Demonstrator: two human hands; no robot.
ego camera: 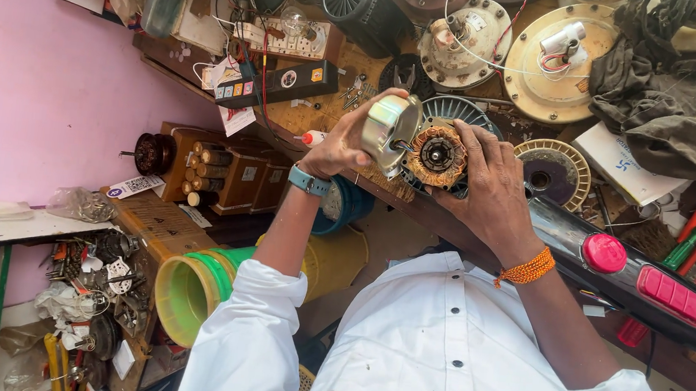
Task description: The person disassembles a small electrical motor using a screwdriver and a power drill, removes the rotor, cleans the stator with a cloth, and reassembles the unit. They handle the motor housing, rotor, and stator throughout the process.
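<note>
Both hands raise a small motor above the cluttered workbench [304,119]. The left hand [345,140] closes on the metal end cover [388,127]; the right hand [489,184] grips the copper-wound core [437,155]. The shaft's long axis points toward the camera, between the hands.

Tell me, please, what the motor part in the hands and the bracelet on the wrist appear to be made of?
The motor part: a shiny silver shell, apparently polished metal, and a core wound with copper-coloured wire around a dark hub. The left hand and right hand hold it. The bracelet: orange, knotted-looking strands, likely thread or small beads.
</note>
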